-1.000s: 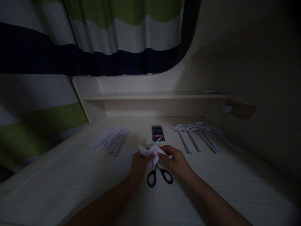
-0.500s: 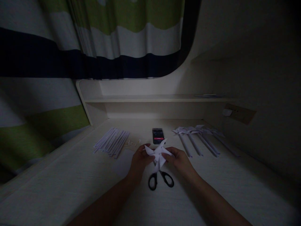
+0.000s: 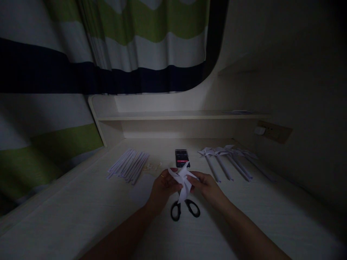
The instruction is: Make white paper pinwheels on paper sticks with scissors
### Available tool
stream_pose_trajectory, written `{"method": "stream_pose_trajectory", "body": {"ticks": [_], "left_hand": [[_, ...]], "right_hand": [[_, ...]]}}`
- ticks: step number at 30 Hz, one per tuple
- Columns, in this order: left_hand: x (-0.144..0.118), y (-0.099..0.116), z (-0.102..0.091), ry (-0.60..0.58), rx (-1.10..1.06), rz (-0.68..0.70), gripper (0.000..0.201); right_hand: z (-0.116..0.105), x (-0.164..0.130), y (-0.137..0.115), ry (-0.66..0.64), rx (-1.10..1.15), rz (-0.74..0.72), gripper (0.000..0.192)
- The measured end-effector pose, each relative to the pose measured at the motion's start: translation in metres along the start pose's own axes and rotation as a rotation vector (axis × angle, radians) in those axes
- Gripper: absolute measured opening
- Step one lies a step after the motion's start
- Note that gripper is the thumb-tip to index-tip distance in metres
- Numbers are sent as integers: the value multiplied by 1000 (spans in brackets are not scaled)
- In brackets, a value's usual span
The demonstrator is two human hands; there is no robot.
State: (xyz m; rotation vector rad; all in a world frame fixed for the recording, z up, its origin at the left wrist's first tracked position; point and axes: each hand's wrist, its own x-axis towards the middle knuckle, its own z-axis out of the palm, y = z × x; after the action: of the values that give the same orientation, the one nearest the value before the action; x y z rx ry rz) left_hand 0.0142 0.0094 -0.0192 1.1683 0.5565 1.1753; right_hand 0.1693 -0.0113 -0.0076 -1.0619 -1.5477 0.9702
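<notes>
White paper pinwheel [image 3: 182,179] sat pinched between the left hand [image 3: 162,188] and right hand [image 3: 207,187], both closed on its folds. Black scissors [image 3: 185,209] lay just beneath them. Squeezing too hard could have crushed the thin blades, I judged.

White paper pinwheel [image 3: 182,179], black plastic scissors handles [image 3: 185,210], matt wood-grain desk [image 3: 81,216]

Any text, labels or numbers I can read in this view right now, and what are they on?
No text can be read.
Phone: the top of the screen is blurred out, and the red band below it is too small and dark to read.
Folded paper held in the left hand and right hand: blank white, no print seen.
Scissors, paper strips: no marks visible.
</notes>
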Motion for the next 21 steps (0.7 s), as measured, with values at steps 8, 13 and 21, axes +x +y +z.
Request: {"method": "stream_pose_trajectory", "body": {"ticks": [8,13,21], "left_hand": [[0,-2,-2,4,-14,31,32],[0,-3,-2,1,-52,29,33],[-1,1,-1,20,-41,-4,36]], "right_hand": [[1,-3,-5,-38,33,-46,30],[3,-4,-7,-50,116,-12,32],[1,-4,-7,-7,133,29,37]]}}
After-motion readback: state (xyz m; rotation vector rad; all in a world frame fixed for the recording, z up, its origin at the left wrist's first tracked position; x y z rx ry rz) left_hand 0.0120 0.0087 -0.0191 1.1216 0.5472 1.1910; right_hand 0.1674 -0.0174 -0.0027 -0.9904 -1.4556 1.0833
